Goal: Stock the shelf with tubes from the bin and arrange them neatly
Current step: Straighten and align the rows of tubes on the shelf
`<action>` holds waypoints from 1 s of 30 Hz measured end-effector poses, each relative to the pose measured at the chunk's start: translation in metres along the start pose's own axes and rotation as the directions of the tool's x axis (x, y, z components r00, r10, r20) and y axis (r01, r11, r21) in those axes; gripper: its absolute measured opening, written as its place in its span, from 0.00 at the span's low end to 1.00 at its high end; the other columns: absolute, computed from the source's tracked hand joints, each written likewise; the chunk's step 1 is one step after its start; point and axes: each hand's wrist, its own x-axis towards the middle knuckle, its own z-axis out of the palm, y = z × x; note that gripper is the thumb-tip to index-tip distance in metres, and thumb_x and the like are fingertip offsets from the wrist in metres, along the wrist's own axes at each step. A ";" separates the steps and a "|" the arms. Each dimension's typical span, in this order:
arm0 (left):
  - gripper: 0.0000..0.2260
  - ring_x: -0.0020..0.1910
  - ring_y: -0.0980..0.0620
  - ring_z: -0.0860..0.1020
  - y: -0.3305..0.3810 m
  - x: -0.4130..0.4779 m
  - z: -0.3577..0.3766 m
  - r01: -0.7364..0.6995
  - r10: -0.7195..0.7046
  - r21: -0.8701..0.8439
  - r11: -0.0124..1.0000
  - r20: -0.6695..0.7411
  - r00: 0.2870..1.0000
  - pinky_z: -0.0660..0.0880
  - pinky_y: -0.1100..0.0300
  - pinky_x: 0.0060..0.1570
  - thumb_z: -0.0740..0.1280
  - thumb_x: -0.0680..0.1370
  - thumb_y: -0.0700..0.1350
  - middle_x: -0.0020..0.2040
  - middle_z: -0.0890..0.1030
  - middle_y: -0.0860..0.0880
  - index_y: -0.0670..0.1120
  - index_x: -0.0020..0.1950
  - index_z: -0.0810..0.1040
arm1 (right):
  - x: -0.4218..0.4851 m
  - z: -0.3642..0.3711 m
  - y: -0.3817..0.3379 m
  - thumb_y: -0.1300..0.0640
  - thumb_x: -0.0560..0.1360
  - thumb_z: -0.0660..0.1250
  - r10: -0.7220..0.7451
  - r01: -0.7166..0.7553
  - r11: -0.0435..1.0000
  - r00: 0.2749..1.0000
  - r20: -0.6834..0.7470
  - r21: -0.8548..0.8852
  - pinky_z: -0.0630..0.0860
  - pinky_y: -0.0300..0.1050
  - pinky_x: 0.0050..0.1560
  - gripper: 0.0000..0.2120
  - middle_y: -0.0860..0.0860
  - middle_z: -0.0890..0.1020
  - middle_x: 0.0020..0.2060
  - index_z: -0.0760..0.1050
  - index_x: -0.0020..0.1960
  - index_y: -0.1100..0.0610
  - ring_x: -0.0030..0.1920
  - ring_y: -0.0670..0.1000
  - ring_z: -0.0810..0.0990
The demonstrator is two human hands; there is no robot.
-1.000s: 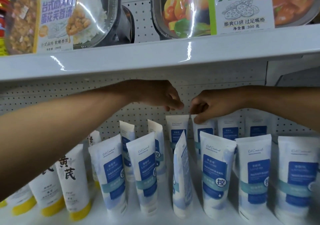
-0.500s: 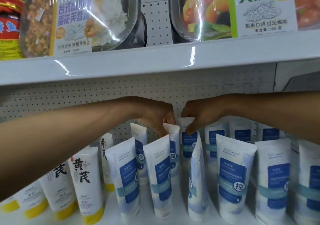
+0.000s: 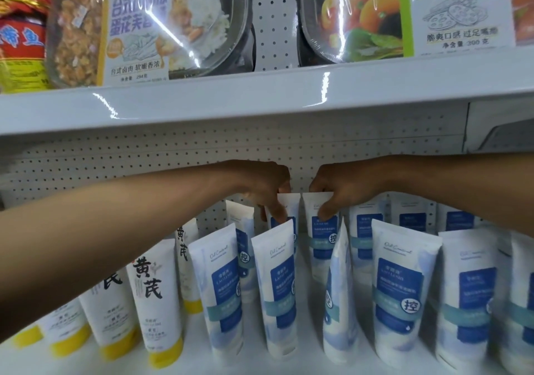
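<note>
Several white tubes with blue labels stand cap-down in rows on the white shelf [image 3: 190, 357]. My left hand [image 3: 265, 185] reaches to the back row and pinches the top of a blue-label tube [image 3: 287, 210]. Right beside it, my right hand [image 3: 338, 188] pinches the top of the neighbouring back tube [image 3: 322, 239]. Both tubes stand upright, almost touching. In the front row one tube [image 3: 336, 296] is turned sideways, edge toward me, while another front tube [image 3: 278, 288] faces forward just below my left hand.
White tubes with yellow caps [image 3: 153, 302] stand at the left of the same shelf. A pegboard back wall [image 3: 144, 166] closes the rear. The upper shelf's edge [image 3: 260, 100] hangs low overhead, carrying boxed meals [image 3: 150, 22] and a red packet [image 3: 20, 33].
Both hands have come down from the pegboard onto the tops of two back-row tubes and closed on them. The view has shifted, so the shelf sits further right and lower.
</note>
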 end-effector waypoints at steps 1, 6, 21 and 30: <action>0.20 0.39 0.60 0.77 -0.001 0.001 0.000 0.005 -0.005 -0.008 1.000 0.004 1.000 0.73 0.72 0.36 0.77 0.70 0.51 0.48 0.79 0.55 0.47 0.58 0.80 | 0.000 0.000 0.000 0.50 0.75 0.69 -0.004 0.004 1.000 1.000 0.000 0.004 0.74 0.33 0.42 0.03 0.38 0.81 0.41 0.76 0.43 0.44 0.44 0.44 0.82; 0.17 0.38 0.60 0.79 -0.005 0.004 0.001 0.016 -0.014 -0.059 0.998 0.033 0.999 0.73 0.75 0.31 0.76 0.70 0.49 0.42 0.80 0.57 0.47 0.57 0.82 | 0.002 0.000 0.003 0.50 0.75 0.69 -0.001 0.001 1.000 1.000 0.001 0.000 0.76 0.34 0.42 0.02 0.40 0.82 0.43 0.77 0.45 0.46 0.44 0.45 0.82; 0.14 0.50 0.60 0.81 -0.007 -0.023 -0.027 -0.042 0.048 -0.084 0.996 0.074 0.996 0.73 0.64 0.51 0.71 0.74 0.56 0.51 0.83 0.58 0.53 0.58 0.81 | 0.002 -0.011 0.000 0.47 0.73 0.70 0.025 -0.025 1.000 0.996 -0.087 -0.002 0.78 0.38 0.51 0.13 0.42 0.83 0.48 0.78 0.55 0.51 0.48 0.42 0.81; 0.18 0.54 0.61 0.81 -0.053 -0.072 -0.047 -0.103 0.157 -0.251 0.962 0.205 0.966 0.75 0.66 0.58 0.77 0.70 0.46 0.54 0.84 0.56 0.54 0.58 0.81 | 0.023 -0.023 -0.030 0.43 0.73 0.69 0.025 -0.028 0.999 0.995 -0.099 -0.032 0.76 0.42 0.59 0.20 0.43 0.80 0.55 0.76 0.61 0.51 0.54 0.42 0.78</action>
